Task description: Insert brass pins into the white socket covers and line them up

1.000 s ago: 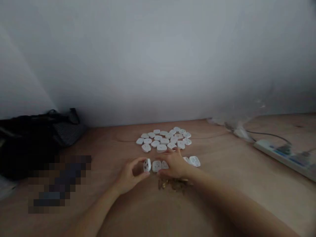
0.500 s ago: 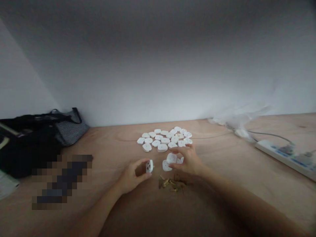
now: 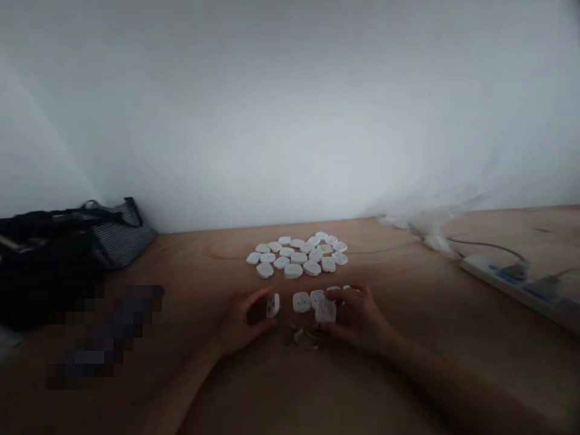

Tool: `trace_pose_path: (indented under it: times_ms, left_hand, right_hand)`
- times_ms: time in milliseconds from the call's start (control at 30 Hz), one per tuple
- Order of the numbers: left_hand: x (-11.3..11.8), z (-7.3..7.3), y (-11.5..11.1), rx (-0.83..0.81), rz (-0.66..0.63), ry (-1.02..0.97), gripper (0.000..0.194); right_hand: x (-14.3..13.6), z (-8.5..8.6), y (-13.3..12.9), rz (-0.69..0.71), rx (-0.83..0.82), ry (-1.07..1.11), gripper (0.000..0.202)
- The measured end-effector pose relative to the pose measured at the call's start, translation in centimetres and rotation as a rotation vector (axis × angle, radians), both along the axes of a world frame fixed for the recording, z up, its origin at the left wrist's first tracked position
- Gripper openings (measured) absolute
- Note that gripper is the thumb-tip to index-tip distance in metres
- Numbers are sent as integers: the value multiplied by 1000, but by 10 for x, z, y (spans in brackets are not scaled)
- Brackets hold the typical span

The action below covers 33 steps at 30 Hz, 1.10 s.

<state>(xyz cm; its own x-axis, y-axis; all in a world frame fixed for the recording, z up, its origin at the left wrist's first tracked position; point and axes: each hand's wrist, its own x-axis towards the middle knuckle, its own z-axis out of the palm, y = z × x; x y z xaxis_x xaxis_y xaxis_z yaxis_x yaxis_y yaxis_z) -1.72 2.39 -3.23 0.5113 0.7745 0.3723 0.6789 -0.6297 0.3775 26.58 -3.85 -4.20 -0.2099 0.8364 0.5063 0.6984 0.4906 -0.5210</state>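
Note:
My left hand (image 3: 240, 323) pinches a white plug housing (image 3: 272, 306) between thumb and fingers, turned on edge so its inner side faces the palm. My right hand (image 3: 365, 320) is closed on a rounded-square white cover (image 3: 325, 311), its face tilted toward me. Just behind and left of that cover lie a white piece with small holes (image 3: 301, 302) and another white piece (image 3: 316, 298). More white pieces are partly hidden behind my right fingers. A small heap of brass-coloured metal parts (image 3: 306, 336) lies on the table in front of the hands.
Several white housings (image 3: 293, 270) lie grouped on the wooden table (image 3: 203, 260) toward the wall. At left are a dark bag (image 3: 49, 266), a striped bag (image 3: 121, 241) and a pixelated dark object (image 3: 104, 332). A power strip (image 3: 502, 281) and clear plastic (image 3: 430, 220) lie at right.
My right hand has drawn the white cover nearer and slightly right, uncovering pieces behind it. My left hand keeps its housing in nearly the same place. The picture has darkened over the table.

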Motion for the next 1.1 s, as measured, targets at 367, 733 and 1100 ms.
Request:
trace_pose_path:
  times_ms: [367, 733, 1100]
  left_hand:
    - [31, 8, -41, 417, -239, 301, 25]
    - [32, 7, -42, 204, -280, 251, 12]
    - [38, 3, -50, 48, -229, -26, 16]
  right_hand:
    - [-7, 1, -10, 107, -33, -64, 41]
    - [-8, 7, -10, 176, -115, -176, 55]
    - [-11, 6, -10, 141, -127, -163, 48]
